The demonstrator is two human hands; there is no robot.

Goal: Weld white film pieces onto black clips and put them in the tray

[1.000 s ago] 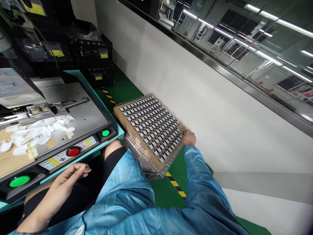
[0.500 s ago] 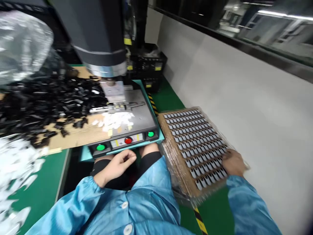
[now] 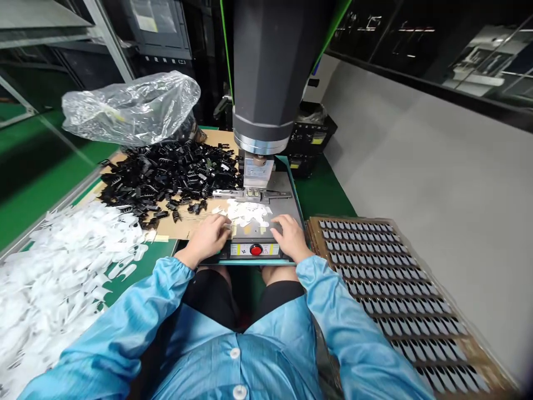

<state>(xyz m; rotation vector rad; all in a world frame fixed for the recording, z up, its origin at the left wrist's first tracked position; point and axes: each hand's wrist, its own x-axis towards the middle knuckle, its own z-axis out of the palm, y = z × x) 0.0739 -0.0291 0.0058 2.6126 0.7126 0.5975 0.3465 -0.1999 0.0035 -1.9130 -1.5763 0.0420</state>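
Note:
My left hand [image 3: 209,236] rests over the left end of the machine's control panel [image 3: 235,256], its fingers lightly bent and holding nothing. At the panel's right end lies my right hand [image 3: 290,238], empty, with thumb and fingers apart. Both green buttons are hidden beneath my hands; the red button [image 3: 256,250] shows between them. Just beyond my fingertips, small white pieces [image 3: 245,213] are scattered on the grey machine plate [image 3: 287,206]. Behind these sits a metal fixture [image 3: 253,194] under the clear-faced tip [image 3: 257,171] of the dark press head [image 3: 263,123].
Black plastic clips [image 3: 166,178] are heaped on cardboard at left, before a clear plastic bag [image 3: 133,108]. White flat parts [image 3: 54,278] pile up at the lower left. Rows of grey-white pieces fill a brown tray [image 3: 485,355] at right, near the pale wall [image 3: 437,178].
My right hand has left the tray at right and come to the panel's right end. The left hand has moved up from my lap onto the panel's left end. The view has turned left.

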